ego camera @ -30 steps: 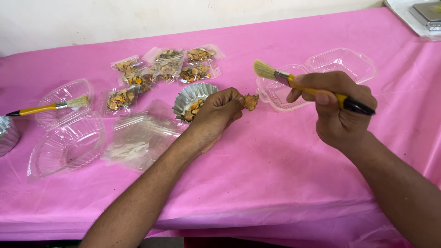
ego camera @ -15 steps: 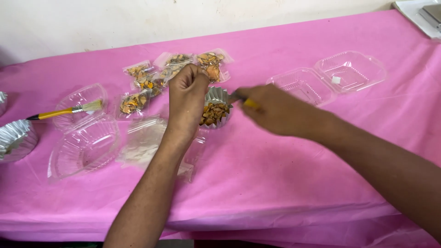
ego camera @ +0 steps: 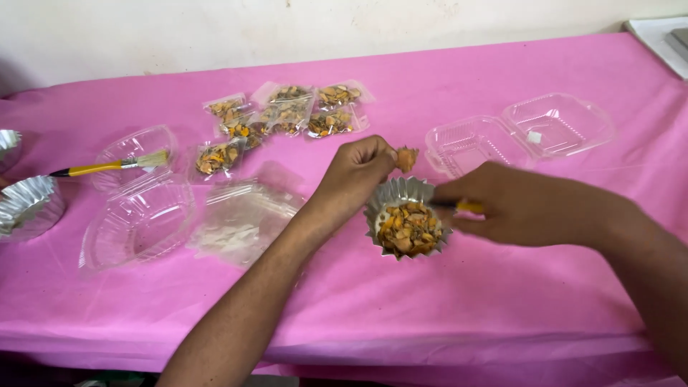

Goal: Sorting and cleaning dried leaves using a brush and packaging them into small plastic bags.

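Note:
My left hand (ego camera: pixel 355 179) pinches a small orange-brown dried piece (ego camera: pixel 407 158) just above the far rim of a fluted foil cup (ego camera: pixel 405 226) filled with orange and brown dried pieces. My right hand (ego camera: pixel 517 206) reaches in from the right, closed on a yellow-handled brush (ego camera: pixel 469 207) whose bristle end is hidden behind the hand, next to the cup's right rim. Both hands sit over a pink tablecloth (ego camera: pixel 444 301).
Several small clear bags of dried pieces (ego camera: pixel 283 118) lie beyond the cup. An open clear clamshell box (ego camera: pixel 523 136) sits at right. At left are another clamshell (ego camera: pixel 136 208), a second yellow brush (ego camera: pixel 111 166), empty clear bags (ego camera: pixel 240 218) and foil cups (ego camera: pixel 25 204).
The foil cup now sits nearer me. My left hand has lifted off it holding a dried piece, and my right hand has come down beside the cup's right rim.

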